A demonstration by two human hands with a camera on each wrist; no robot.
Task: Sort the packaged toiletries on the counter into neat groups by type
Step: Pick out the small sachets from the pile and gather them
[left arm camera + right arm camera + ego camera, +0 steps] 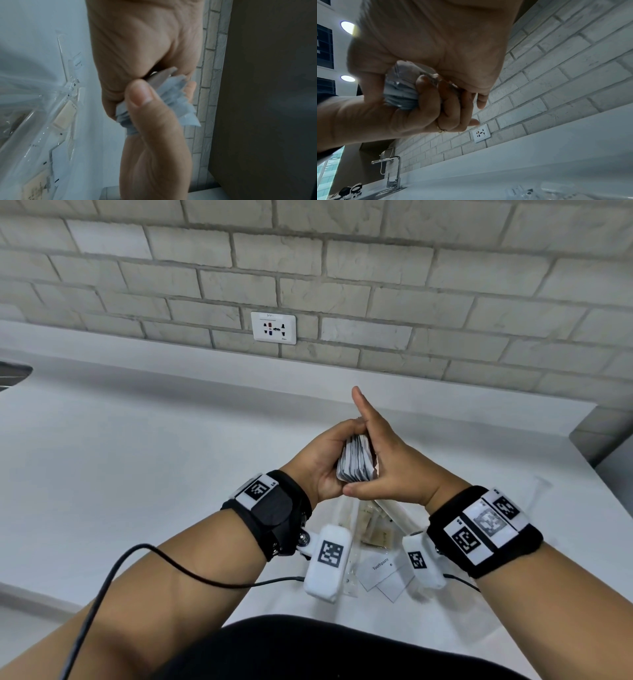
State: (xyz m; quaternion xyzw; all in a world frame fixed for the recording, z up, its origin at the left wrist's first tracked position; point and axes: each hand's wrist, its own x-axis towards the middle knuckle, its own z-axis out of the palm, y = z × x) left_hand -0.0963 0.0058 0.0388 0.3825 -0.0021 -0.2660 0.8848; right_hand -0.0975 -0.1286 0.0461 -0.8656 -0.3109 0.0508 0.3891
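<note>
Both hands hold one stack of small white packets (356, 458) up above the desk (137, 460). The left hand (322, 460) cups it, and the right hand (383, 463) presses its other side. The stack's long side points away toward the wall. More packets (380, 568) lie below the wrists, near the desk's front edge.

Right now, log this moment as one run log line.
stage: gathering | left hand: grips stack of sachets | right hand: presses stack, thumb up | counter: toothpaste sachets, clear-wrapped items unsorted
</note>
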